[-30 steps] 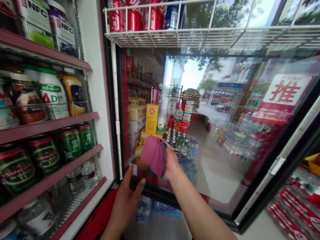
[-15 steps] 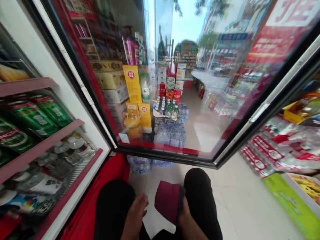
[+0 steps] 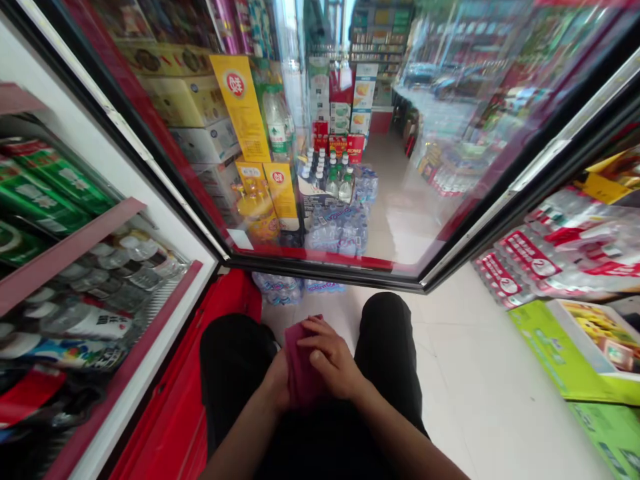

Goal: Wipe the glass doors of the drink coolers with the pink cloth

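A pink cloth is held between both hands, low over my knees in black trousers. My right hand lies on top of the cloth with its fingers curled over it. My left hand grips the cloth from behind and underneath, mostly hidden by it. In front of me stands the open glass door of a drinks fridge, its bottom frame just past my knees.
The fridge interior on the left has pink shelves with green cans and water bottles. Packs of bottled water lie under the door. Red-labelled bottle packs and a green carton stand on the right, beside pale floor tiles.
My hands came down from the door glass to my lap. The view tilted downward. The left hand, apart from the cloth half a second ago, now holds it together with the right.
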The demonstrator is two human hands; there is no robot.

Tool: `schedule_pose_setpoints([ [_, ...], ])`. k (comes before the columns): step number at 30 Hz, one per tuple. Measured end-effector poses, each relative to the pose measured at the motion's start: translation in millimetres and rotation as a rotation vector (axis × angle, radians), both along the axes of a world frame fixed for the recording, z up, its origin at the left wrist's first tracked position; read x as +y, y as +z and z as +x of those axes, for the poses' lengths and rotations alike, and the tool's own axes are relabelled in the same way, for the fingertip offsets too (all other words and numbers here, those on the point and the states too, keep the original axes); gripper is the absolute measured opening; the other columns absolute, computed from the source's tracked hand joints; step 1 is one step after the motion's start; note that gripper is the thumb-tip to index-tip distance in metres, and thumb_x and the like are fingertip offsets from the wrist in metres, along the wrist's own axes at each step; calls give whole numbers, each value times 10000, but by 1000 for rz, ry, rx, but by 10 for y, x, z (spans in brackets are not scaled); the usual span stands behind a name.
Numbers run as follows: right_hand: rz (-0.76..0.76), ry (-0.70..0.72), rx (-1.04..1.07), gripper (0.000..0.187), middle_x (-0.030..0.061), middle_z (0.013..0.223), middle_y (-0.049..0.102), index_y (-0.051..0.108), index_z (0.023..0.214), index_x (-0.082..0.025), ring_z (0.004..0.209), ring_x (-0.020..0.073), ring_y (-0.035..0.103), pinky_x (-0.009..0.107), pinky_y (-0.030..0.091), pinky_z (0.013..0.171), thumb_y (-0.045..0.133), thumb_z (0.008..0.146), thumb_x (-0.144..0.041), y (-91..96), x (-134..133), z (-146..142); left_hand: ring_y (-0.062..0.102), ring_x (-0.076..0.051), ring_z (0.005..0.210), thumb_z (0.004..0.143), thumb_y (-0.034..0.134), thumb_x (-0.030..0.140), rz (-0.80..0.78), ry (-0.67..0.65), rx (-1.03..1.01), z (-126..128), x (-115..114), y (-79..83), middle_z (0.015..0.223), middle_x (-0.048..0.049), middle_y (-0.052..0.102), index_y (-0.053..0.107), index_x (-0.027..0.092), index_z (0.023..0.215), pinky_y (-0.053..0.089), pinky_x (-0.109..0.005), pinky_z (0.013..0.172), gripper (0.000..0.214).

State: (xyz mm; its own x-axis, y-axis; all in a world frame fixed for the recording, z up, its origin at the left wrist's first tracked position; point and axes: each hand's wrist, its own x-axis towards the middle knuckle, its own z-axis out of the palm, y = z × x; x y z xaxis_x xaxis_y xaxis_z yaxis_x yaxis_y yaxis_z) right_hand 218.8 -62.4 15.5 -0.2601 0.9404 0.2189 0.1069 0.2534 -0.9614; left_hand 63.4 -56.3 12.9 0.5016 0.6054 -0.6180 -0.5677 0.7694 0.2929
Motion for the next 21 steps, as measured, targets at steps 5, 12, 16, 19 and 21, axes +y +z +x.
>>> schedule_pose_setpoints([
  [5,-171,-389,-35,422,111,967,797,815,903,-214,933,251,738,414,600,917,596,1025,-554,-18,-97,-5,676,-359,1394,1007,546,570,32,136,99,-139,-22,27,1366,-178,779,715,157,1325,528,-580,1198,548],
  [12,-1051,-176,713,502,112,928,802,743,951,-183,827,258,783,408,618,759,648,930,-675,-355,-30,-86,452,-374,1615,874,733,626,628,-13,648,11,-156,111,1585,-123,668,758,211,1370,174,-521,1424,647],
  [16,-1016,-104,843,335,142,1026,831,749,877,-243,1100,344,797,492,657,858,705,841,-573,-420,-10,-136,291,-382,1701,842,810,436,899,-261,906,193,-316,38,1732,-132,493,667,207,1515,-45,-546,1423,725],
  [19,-1031,-99,912,401,183,1130,833,786,945,-217,1140,385,794,553,662,876,727,773,-574,-454,12,-125,263,-345,1716,924,720,443,867,-197,1004,205,-315,-121,1774,-140,433,578,188,1592,75,-542,1429,729],
  [21,-1036,-199,921,473,187,1152,832,801,1002,-213,1133,394,798,589,662,919,725,758,-611,-502,30,-111,329,-317,1692,960,678,453,738,-76,1022,162,-271,-243,1764,-157,450,559,173,1596,176,-510,1420,705],
])
